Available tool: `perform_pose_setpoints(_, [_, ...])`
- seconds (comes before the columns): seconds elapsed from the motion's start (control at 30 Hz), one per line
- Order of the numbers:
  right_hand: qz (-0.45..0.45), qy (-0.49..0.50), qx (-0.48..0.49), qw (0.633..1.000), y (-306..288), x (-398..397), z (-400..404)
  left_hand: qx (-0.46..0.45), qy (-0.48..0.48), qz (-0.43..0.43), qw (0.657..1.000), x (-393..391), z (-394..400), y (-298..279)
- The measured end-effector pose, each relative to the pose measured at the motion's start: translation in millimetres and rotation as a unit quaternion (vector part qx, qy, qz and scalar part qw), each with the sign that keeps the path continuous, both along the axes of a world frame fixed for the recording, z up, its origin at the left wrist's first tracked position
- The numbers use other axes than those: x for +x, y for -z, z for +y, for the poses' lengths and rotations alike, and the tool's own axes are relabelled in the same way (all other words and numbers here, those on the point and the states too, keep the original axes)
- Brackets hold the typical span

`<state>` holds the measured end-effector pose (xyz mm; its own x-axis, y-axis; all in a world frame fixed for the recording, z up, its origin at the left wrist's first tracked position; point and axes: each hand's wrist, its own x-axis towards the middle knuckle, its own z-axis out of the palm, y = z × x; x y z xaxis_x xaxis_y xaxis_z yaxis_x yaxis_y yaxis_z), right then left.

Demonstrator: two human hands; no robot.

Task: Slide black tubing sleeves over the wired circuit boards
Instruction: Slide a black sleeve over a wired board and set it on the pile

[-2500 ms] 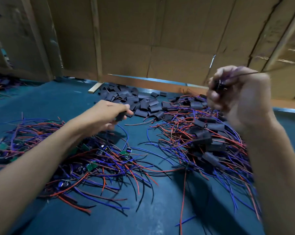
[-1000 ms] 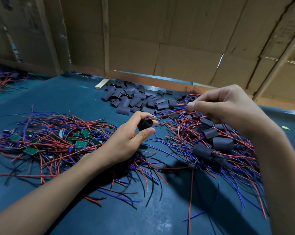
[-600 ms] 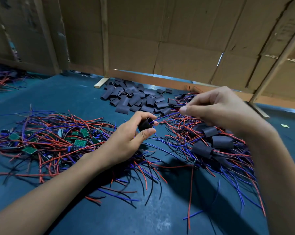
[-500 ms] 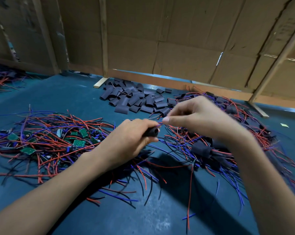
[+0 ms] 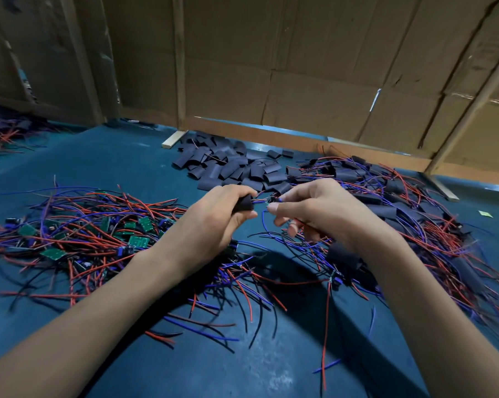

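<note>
My left hand (image 5: 211, 222) grips a black tubing sleeve (image 5: 244, 203) between thumb and fingers, its open end facing right. My right hand (image 5: 314, 214) pinches a small wired circuit board (image 5: 271, 199) just right of the sleeve; red and blue wires run from it into the sleeve's mouth. A heap of bare green boards with wires (image 5: 98, 234) lies at the left. Loose black sleeves (image 5: 228, 168) are piled at the back centre. Sleeved boards with wires (image 5: 400, 219) are heaped at the right.
The blue table top (image 5: 121, 168) runs to a cardboard wall (image 5: 300, 81) with wooden battens at the back. A short wooden strip (image 5: 173, 139) lies by the sleeve pile. More wires (image 5: 4, 133) lie at the far left. Stray wires cross the near table.
My right hand has come down from the upper right to meet my left hand. The board's wires now enter the sleeve, which the left hand had picked from the pile.
</note>
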<state>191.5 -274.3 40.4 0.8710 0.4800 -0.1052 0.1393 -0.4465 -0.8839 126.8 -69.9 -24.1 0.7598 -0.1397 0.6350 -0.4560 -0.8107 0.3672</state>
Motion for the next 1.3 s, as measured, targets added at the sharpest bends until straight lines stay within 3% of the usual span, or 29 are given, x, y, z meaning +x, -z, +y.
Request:
perform_pose_setpoints(0.23, [-0.056,-0.042,0.024,0.997,-7,-4,-2,0.043,0.018,-0.002,0.999,3,0,-1])
perform_pose_setpoints(0.37, [-0.107,-0.039,0.022,0.993,-7,-7,2,0.145,-0.046,-0.015,0.988,5,1,-2])
perform_pose_setpoints(0.53, [-0.197,-0.021,-0.007,0.98,-1,-12,13,0.189,-0.063,-0.013,0.98,3,-3,-7])
perform_pose_setpoints(0.7, [-0.136,-0.048,0.037,0.989,-3,-14,11,0.207,-0.068,-0.067,0.974,-2,-3,-9])
perform_pose_setpoints(0.87, [-0.078,-0.033,0.073,0.994,1,-15,15,0.192,-0.072,-0.067,0.976,1,-5,-1])
perform_pose_setpoints(1.03, [-0.059,-0.028,0.063,0.996,6,-15,17,0.193,-0.103,0.006,0.976,12,-10,8])
perform_pose_setpoints(1.13, [-0.059,-0.038,0.067,0.995,9,-23,23,0.175,-0.068,-0.03,0.982,4,-18,11])
perform_pose_setpoints(1.3, [-0.103,0.0,0.052,0.993,-2,-25,23,0.09,-0.014,-0.004,0.996,-6,-16,5])
